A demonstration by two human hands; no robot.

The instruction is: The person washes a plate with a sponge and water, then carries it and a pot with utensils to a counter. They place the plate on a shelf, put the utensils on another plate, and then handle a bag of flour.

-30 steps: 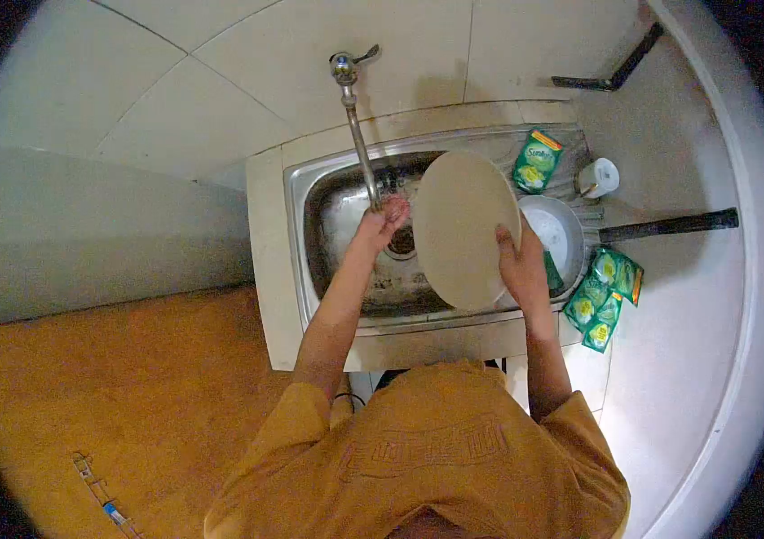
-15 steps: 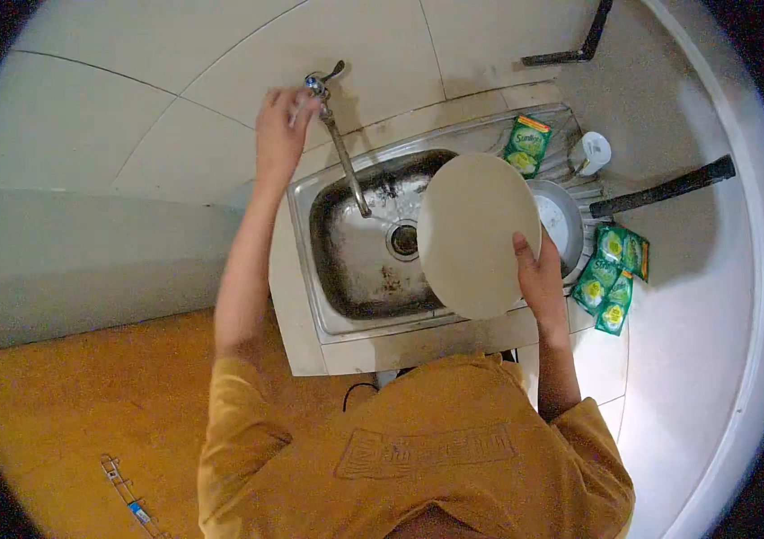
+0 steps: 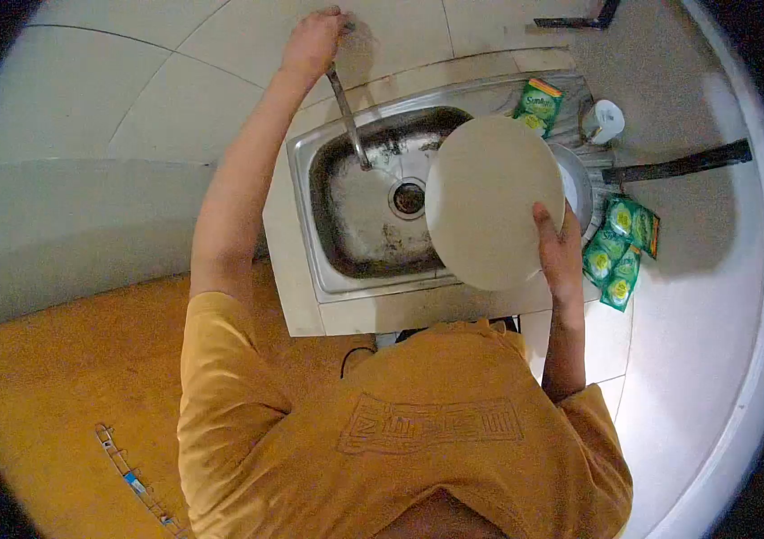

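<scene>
Right grip point(image 3: 557, 251) holds a big plate point(image 3: 485, 207) by its right edge, thumb on top, with the other fingers mostly hidden under it. That arm stays near the body and points forward. The plate is just left of this grip, over the right part of the sink point(image 3: 359, 220). Far ahead, the left grip point(image 3: 314, 43) is at the end of a long, nearly straight arm. Its fingers bend over the top of the tap point(image 3: 346, 112), but I cannot tell if they are closed tight. Below that grip, the sink shows its round drain hole point(image 3: 409, 198) and dark marks. A round bowl point(image 3: 579, 184) peeks out ahead of the right grip; the plate hides most of it, so what it holds cannot be seen. Ahead and to the right are a white cup point(image 3: 606, 123) and a green packet point(image 3: 536, 110). More green packets point(image 3: 617, 250) lie just right of the right grip.
</scene>
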